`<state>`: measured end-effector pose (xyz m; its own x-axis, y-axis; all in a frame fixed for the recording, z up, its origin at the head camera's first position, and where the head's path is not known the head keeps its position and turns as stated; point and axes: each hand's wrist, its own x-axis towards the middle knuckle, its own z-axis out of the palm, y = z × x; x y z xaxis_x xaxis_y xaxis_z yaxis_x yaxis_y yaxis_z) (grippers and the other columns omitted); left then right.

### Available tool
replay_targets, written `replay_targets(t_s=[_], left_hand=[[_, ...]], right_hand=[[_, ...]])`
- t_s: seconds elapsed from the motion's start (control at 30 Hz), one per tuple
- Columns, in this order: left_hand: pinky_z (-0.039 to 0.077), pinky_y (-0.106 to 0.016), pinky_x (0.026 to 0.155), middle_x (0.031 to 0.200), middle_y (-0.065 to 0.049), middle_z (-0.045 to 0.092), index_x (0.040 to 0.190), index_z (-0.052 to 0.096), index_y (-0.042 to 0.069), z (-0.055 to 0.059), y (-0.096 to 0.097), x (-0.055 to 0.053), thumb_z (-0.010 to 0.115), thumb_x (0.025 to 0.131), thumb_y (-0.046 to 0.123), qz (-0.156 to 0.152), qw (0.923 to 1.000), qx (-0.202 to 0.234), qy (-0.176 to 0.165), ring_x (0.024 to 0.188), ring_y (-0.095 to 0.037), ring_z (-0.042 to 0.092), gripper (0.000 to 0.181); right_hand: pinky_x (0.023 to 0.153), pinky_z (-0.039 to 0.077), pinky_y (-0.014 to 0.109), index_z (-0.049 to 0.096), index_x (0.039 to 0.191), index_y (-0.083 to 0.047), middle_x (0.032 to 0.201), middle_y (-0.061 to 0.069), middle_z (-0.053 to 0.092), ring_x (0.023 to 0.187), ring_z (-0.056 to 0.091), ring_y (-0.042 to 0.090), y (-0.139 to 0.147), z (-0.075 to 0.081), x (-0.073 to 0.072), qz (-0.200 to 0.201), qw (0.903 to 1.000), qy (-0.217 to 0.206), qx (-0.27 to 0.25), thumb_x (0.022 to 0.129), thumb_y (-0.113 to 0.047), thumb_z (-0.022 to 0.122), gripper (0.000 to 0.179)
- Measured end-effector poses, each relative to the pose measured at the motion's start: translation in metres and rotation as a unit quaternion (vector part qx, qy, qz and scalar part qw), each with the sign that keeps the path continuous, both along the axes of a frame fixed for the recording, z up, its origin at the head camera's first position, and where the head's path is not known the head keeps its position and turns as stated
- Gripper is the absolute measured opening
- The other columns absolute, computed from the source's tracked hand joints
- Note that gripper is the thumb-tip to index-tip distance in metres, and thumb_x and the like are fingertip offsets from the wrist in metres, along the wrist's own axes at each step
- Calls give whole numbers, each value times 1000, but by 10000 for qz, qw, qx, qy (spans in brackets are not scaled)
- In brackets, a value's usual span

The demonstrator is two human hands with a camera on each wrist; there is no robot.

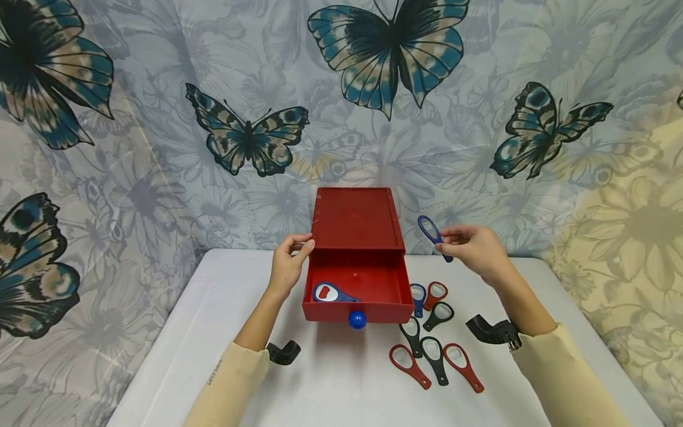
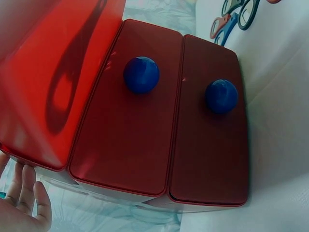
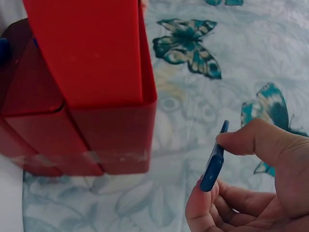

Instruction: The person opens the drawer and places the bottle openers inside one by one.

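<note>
In the head view, my right hand [image 1: 475, 249] pinches a blue magnifying glass [image 1: 434, 239] by its handle, lens end up, right of a red drawer unit [image 1: 356, 216]. The right wrist view shows this magnifying glass [image 3: 212, 173] edge-on between thumb and fingers. My left hand [image 1: 288, 264] touches the unit's left side near the top drawer with its fingertips; in the left wrist view its fingers look fairly straight. The top drawer [image 1: 373, 313] is pulled out. Inside it lies another blue magnifying glass [image 1: 344, 295].
Right of the drawer, several magnifying glasses lie on the white table [image 1: 251, 279], among them a red one [image 1: 418, 375] and a black one [image 1: 440, 369]. Two lower drawers with blue knobs [image 2: 141, 75] are closed. A butterfly-patterned cloth [image 1: 368, 142] hangs behind.
</note>
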<state>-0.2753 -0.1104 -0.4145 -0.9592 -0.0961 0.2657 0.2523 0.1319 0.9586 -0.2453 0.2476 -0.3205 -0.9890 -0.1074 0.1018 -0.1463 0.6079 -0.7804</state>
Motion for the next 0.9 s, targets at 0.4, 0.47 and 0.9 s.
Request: replay_targets(t_s=[0.4, 0.47, 0.9], left_hand=[[48, -19, 76, 123, -22, 64, 116, 62, -6, 30, 7, 24, 62, 95, 11, -3, 9998, -161, 73, 88, -3, 56, 27], [48, -20, 76, 123, -22, 64, 116, 62, -6, 31, 7, 26, 62, 95, 11, -4, 9999, -145, 71, 89, -3, 56, 27], [49, -20, 77, 121, -22, 65, 116, 64, -4, 24, 5, 20, 63, 95, 12, -41, 9999, -6, 94, 87, -1, 56, 27]], right_hand=[[64, 51, 16, 65, 113, 8, 91, 12, 68, 75, 59, 4, -29, 13, 2, 320, 9991, 236, 174, 85, -13, 75, 37], [64, 51, 16, 65, 112, 9, 91, 13, 68, 75, 59, 7, -34, 15, 2, 399, 9988, 237, 158, 84, -12, 74, 36], [65, 50, 18, 66, 107, 6, 89, 13, 66, 78, 60, 18, -78, 19, 7, 1149, 9923, 325, 331, 81, -6, 74, 29]])
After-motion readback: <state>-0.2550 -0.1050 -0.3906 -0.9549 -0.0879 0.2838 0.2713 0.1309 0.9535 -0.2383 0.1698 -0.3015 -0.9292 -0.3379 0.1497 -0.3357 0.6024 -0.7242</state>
